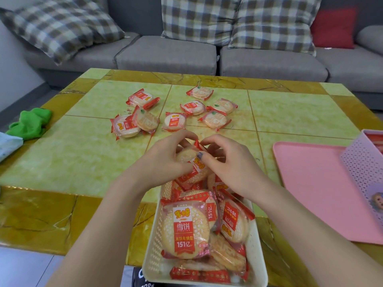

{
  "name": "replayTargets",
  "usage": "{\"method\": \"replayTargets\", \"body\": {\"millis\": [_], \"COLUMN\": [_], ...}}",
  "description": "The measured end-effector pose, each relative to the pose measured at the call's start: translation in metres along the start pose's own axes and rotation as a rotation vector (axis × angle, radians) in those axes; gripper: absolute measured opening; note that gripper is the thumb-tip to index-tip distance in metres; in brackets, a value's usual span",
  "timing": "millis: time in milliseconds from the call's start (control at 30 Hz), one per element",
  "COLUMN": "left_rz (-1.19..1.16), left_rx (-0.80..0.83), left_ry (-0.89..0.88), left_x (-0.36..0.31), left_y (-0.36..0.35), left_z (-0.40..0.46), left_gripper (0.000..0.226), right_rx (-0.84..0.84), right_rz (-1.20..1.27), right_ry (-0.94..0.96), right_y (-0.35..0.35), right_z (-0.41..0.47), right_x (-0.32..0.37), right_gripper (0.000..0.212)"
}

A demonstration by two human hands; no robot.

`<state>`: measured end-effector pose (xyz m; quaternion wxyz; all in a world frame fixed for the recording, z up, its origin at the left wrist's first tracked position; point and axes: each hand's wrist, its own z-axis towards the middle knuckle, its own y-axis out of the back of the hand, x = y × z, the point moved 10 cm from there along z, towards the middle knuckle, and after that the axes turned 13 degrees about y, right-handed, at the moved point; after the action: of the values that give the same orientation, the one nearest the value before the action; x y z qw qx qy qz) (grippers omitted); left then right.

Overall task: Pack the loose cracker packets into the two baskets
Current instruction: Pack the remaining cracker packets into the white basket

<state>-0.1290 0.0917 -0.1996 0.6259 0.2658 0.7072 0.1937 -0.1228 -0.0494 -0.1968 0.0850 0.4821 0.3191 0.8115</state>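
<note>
Packets in the cream basket [154, 241] at the near edge of the table [72, 158] are piled above its rim, with one large-faced packet [184, 228] lying uppermost at the near left. Both hands work at the basket's far end: the left hand [163, 160] and right hand [232, 164] together pinch a single held packet [193, 162], fingers curled closed on its wrapper from either side, and it sits just over the stacked contents. Judged from this, the near basket is close to full and the current step is seating that packet. Loose packets remain on the far middle of the table: eight can be counted, among them one lying face up [174, 121] and an overlapping pair at far left [132, 125]. A lilac basket [360, 162] stands on a pink tray [310, 183] at right, mostly out of view; red wrappers show inside, but its fill cannot be judged. Roughly half or more appears packed. A green cloth [31, 123] lies at the left edge.
</note>
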Motion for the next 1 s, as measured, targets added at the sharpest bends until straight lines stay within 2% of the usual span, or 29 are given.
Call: {"method": "replayTargets", "body": {"millis": [100,200,367,500,633,733,900,1000], "left_rz": [0.045,-0.029,-0.129,-0.23,-0.346,-0.391,-0.5,-0.508], "left_rx": [-0.002,0.018,0.039,-0.062,-0.095,-0.095,-0.093,-0.092], "left_ry": [-0.022,0.021,0.019,0.061,0.121,0.143,0.145,0.137], "left_x": [-0.005,-0.003,-0.004,0.003,0.007,0.007,0.006,0.005], "left_y": [0.001,0.008,0.017,0.035,0.043,0.041,0.043,0.042], "left_z": [-0.001,-0.001,-0.003,-0.001,-0.004,-0.004,-0.005,-0.005], "left_gripper": [0.059,0.047,0.036,0.031,0.036,0.038,0.038,0.033], "right_rx": [-0.021,-0.081,0.035,-0.027,0.305,0.473,0.544,0.571], "right_rz": [0.12,0.163,0.004,0.2,-0.188,-0.382,-0.511,-0.497], "right_ry": [-0.037,-0.113,-0.13,-0.313,-0.131,-0.081,-0.063,-0.079], "right_y": [0.001,0.006,0.0,0.0,-0.028,-0.05,-0.058,-0.06], "right_z": [0.002,0.002,0.002,-0.002,-0.003,-0.009,-0.012,-0.013], "right_x": [-0.001,-0.011,-0.007,-0.024,-0.009,-0.015,-0.02,-0.021], "right_gripper": [0.018,0.005,0.019,0.023,0.034,0.026,0.025,0.024]}}
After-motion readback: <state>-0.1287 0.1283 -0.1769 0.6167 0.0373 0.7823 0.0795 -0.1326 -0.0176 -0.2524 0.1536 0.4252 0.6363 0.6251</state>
